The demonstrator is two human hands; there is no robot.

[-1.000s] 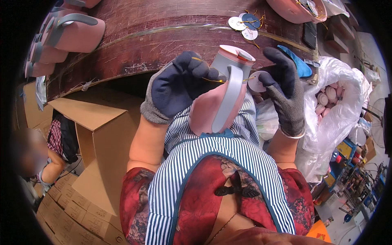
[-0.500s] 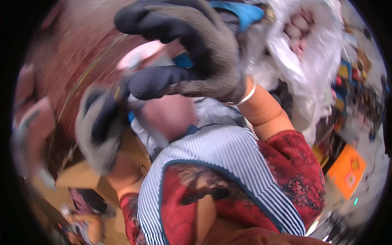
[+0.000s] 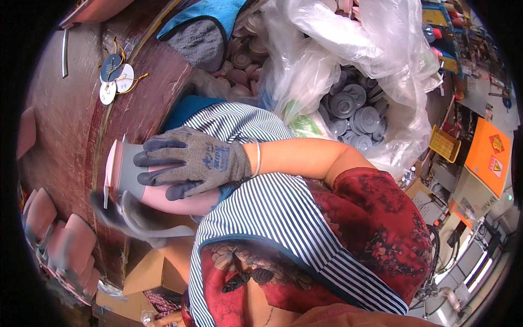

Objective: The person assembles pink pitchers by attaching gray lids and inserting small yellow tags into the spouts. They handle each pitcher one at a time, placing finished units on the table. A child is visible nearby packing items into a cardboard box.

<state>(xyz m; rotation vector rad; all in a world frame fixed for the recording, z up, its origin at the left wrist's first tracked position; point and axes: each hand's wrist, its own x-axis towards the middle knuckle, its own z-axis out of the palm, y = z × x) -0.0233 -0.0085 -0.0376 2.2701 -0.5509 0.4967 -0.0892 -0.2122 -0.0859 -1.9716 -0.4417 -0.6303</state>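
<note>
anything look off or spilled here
Nothing is spilled or damaged. The right hand grips a pink part against the striped apron. Only the left hand is a motion blur beneath it.

A single head-worn fisheye view looked steeply down the person's own front, rolled to one side, so the wooden table edge (image 3: 81, 136) ran up the frame just beyond the gloved right hand (image 3: 190, 161). The hand sat close under the lens, near mid-frame. Above the hand lay clear plastic bags (image 3: 354, 82); edges curved toward the dark rim
</note>
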